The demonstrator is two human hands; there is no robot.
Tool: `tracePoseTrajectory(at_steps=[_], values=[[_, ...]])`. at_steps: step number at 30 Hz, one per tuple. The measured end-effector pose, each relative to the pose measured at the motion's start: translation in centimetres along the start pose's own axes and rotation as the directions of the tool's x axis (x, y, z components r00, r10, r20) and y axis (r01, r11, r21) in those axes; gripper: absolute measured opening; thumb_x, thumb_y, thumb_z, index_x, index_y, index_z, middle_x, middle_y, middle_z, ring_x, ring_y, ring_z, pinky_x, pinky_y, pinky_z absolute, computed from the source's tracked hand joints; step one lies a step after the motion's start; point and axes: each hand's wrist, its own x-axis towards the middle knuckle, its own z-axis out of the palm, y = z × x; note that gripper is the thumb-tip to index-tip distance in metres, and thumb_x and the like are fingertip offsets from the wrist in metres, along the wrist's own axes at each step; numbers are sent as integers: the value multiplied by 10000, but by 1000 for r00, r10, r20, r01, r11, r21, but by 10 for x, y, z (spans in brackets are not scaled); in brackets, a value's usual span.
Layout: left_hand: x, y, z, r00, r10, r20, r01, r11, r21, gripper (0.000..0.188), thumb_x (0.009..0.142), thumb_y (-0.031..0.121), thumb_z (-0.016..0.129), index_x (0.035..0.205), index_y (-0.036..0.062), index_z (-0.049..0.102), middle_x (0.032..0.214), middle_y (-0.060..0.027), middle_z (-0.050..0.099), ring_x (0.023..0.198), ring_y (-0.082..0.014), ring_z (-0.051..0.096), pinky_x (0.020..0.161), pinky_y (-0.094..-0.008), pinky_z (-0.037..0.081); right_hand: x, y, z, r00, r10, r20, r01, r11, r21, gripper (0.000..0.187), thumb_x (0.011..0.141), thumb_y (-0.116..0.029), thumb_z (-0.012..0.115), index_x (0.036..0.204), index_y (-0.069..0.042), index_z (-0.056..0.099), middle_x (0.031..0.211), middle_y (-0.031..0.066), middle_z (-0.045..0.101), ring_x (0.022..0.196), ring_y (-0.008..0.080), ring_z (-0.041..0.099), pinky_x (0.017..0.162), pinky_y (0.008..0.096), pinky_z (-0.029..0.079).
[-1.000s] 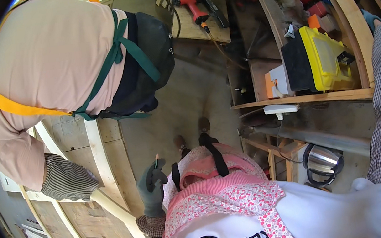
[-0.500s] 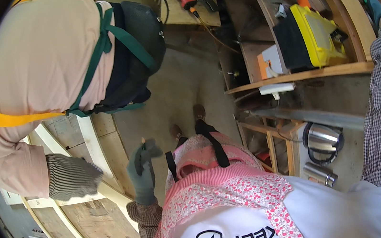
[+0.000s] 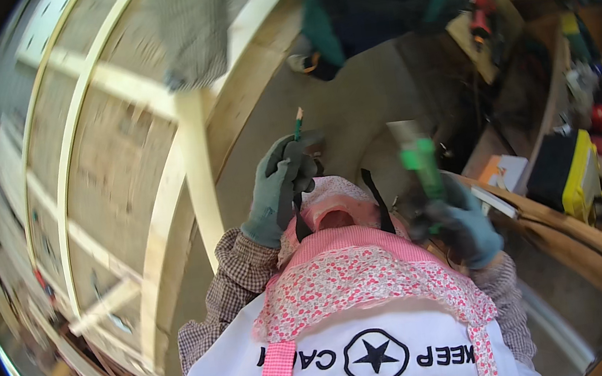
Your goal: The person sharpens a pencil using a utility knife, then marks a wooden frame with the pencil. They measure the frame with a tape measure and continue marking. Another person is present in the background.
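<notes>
My left hand (image 3: pixel 274 184), in a grey-blue glove, is closed around a green pencil (image 3: pixel 299 124) whose bare wooden tip points up. It is in front of my pink apron, beside the pale wooden frame. My right hand (image 3: pixel 471 230), gloved as well, grips a green-handled chisel (image 3: pixel 424 160) with its broad flat blade pointing away from me. Motion blurs this tool and the fingers around its handle.
At left stretches a wooden frame (image 3: pixel 196 171) of pale battens over boards. A co-worker's striped glove (image 3: pixel 193 31) rests over it. Right of me, a shelf unit holds a black-and-yellow toolbox (image 3: pixel 579 178). A red power tool (image 3: pixel 480 16) lies at the back.
My view has swung left towards the wooden frame. My right hand has come back from the shelf to my front and now holds the chisel. The pencil stays in my left hand.
</notes>
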Motion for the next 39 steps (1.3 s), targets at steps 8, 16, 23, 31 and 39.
tracePoseTrajectory(at_steps=[8,16,23,31,39], values=[[-202,-53,-57,910,37,-413,-91,990,-112,423,970,319,443,1252,8,494,685,52,425,552,-18,320,507,-168,266,32,136,128,959,103,265,-41,973,-229,425,891,-253,608,1206,2,478,790,101,630,528,103,573,466,217,466],[-340,-85,-96,768,53,-638,-339,879,-335,358,961,287,485,1239,64,515,715,44,463,549,-11,349,496,-156,311,-18,227,213,812,341,474,-149,906,-396,487,911,-312,573,1266,-13,424,910,138,626,636,155,614,568,253,516],[-474,-103,-182,723,176,-668,-533,757,-377,383,966,280,471,1299,91,468,660,45,446,511,-10,312,461,-150,263,-55,328,309,731,331,597,16,866,-500,496,933,-344,521,1279,-7,409,940,138,631,647,141,601,587,253,504],[-610,-137,-293,647,149,-748,-629,658,-413,349,971,249,457,1260,56,485,708,-3,542,574,-73,480,524,-213,421,-100,446,435,741,413,529,27,770,-637,455,928,-413,510,1160,-22,500,790,100,630,504,103,537,455,222,430],[-650,-131,-368,557,65,-828,-686,598,-414,346,958,225,466,1231,14,494,814,17,509,667,-57,452,585,-191,407,-84,487,531,744,470,474,-105,784,-612,448,904,-460,534,982,-20,569,647,61,589,487,114,526,427,227,400]])
